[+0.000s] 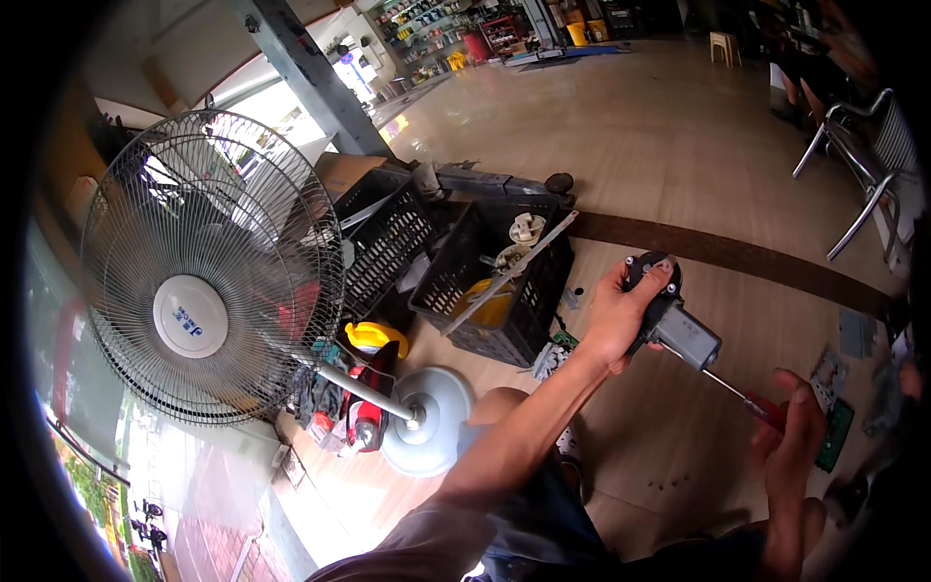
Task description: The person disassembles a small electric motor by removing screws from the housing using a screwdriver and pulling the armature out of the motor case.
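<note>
My left hand (613, 320) grips a small grey motor (672, 320) up in the air over the floor (630, 126). Right hand (790, 432) is closed round a red-handled screwdriver (747, 403), tip at the motor's lower end. Black crates (485, 281) & a pedestal fan (208, 272) sit to my left.

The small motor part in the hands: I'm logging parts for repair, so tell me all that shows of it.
The motor part is a small grey metal block with a black rounded cap at its upper end. It is held tilted above the floor. The left hand wraps the black end, thumb on top. A thin screwdriver with a red handle, gripped by the right hand, meets its lower grey end.
</note>
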Demonstrator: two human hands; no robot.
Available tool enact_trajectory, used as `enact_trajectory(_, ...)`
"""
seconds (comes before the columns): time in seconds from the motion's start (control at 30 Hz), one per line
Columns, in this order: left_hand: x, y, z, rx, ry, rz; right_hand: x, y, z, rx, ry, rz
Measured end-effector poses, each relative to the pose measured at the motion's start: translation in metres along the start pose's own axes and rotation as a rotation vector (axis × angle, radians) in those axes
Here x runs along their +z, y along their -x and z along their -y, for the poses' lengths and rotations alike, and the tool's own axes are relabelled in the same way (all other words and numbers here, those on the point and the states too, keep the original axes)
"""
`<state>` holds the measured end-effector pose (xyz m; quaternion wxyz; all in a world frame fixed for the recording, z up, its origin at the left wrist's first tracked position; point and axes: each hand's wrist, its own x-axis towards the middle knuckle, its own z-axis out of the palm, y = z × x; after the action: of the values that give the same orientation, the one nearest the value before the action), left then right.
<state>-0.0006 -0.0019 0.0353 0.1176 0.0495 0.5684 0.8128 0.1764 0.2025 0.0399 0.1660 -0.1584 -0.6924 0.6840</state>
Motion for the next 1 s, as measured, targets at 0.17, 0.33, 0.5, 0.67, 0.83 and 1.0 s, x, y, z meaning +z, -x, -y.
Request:
enact_trajectory(0.17, 0.008, 0.005, -0.005, -0.03, 0.017, 0.052, -0.008, 0.001, -0.011, -0.149, 0.036, -0.033)
enact_trajectory(0.33, 0.014, 0.0, -0.005, -0.005, 0.042, 0.027, -0.013, -0.002, -0.018, -0.36, 0.1, 0.05)
enact_trajectory(0.5, 0.002, -0.003, 0.0, -0.007, 0.015, 0.019, -0.002, 0.001, 0.006, -0.081, 0.044, 0.063)
enact_trajectory(0.67, 0.015, -0.004, 0.007, -0.066, 0.046, 0.056, -0.015, 0.001, -0.013, -0.484, 0.064, -0.007)
enact_trajectory(0.83, 0.015, -0.005, 0.012, -0.082, 0.048, 0.025, -0.024, 0.009, 0.002, -0.136, -0.069, 0.121)
enact_trajectory(1.0, 0.015, -0.011, 0.019, -0.186, 0.08, 0.015, -0.022, 0.003, -0.007, -0.525, 0.086, 0.022)
